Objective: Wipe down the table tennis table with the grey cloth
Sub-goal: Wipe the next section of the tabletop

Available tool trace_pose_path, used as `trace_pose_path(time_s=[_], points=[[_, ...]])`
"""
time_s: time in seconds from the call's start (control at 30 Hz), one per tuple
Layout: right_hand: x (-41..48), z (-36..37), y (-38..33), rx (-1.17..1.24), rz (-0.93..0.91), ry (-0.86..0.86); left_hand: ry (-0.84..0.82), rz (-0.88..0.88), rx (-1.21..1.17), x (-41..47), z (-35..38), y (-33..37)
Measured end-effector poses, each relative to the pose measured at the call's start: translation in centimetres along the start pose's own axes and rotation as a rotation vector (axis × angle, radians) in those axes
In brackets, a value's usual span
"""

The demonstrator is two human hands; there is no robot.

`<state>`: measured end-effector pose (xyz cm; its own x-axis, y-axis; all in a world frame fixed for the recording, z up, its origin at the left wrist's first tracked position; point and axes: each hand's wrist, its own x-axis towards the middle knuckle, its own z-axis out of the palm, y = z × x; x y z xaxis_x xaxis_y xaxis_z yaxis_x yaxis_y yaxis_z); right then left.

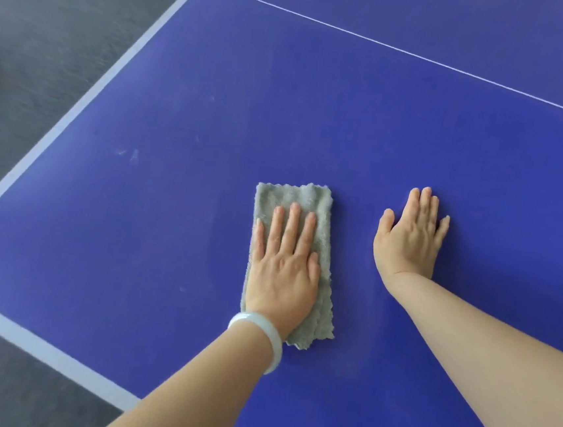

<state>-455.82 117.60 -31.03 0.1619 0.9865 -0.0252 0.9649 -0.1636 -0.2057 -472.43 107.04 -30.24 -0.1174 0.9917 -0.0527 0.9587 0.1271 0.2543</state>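
The blue table tennis table (350,123) fills most of the view, with white lines along its edges. A folded grey cloth (295,197) lies flat on it, a little left of centre and near the front. My left hand (285,265) presses flat on the cloth with straight fingers; a pale bangle sits on that wrist. My right hand (412,236) rests flat on the bare blue surface to the right of the cloth, fingers straight, apart from the cloth.
The table's left edge (88,98) and near edge (37,344) meet at a corner at the lower left. Dark grey floor (32,34) lies beyond both. A thin white centre line (409,53) crosses the far part. Faint smudges (131,155) mark the surface left of the cloth.
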Motion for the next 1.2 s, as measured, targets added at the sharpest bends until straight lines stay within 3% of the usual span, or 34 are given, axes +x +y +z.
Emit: trace_pose_path(time_s=[0.1,0.23,0.3,0.4,0.47,0.53,0.7,0.87,0.97,1.07,1.13,1.2], points=[[0.0,0.1,0.2,0.021,-0.006,0.010,-0.060,0.255,-0.018,-7.1,1.2,2.7],[0.1,0.1,0.2,0.024,-0.007,0.014,-0.099,0.425,0.025,-8.5,0.4,-1.5],[0.1,0.1,0.2,0.006,-0.010,0.012,-0.064,0.326,0.075,-6.0,-0.7,-5.0],[0.2,0.2,0.1,0.001,-0.006,0.012,-0.019,0.014,0.070,-2.8,-2.2,-8.8],[0.2,0.3,0.1,0.001,-0.003,0.014,0.011,-0.157,0.057,-2.6,-1.8,-7.9],[0.2,0.2,0.1,0.002,-0.004,0.011,0.040,-0.217,0.057,-4.3,-0.8,-4.4],[0.3,0.3,0.2,0.010,-0.015,0.011,-0.041,0.202,-0.020,-13.5,1.7,2.9],[0.3,0.3,0.3,0.012,-0.022,0.012,-0.136,0.461,0.081,-12.4,-0.7,-4.8],[0.2,0.3,0.2,0.010,-0.021,0.012,-0.068,0.171,0.094,-9.5,-2.6,-10.7],[0.2,0.3,0.2,0.011,-0.016,0.010,0.012,-0.214,0.087,-9.0,-2.2,-9.4],[0.3,0.2,0.2,0.012,-0.015,0.009,0.014,-0.251,0.076,-10.2,-0.6,-4.7],[0.3,0.2,0.2,0.015,-0.016,0.009,-0.024,-0.079,0.048,-12.4,0.8,0.7]])
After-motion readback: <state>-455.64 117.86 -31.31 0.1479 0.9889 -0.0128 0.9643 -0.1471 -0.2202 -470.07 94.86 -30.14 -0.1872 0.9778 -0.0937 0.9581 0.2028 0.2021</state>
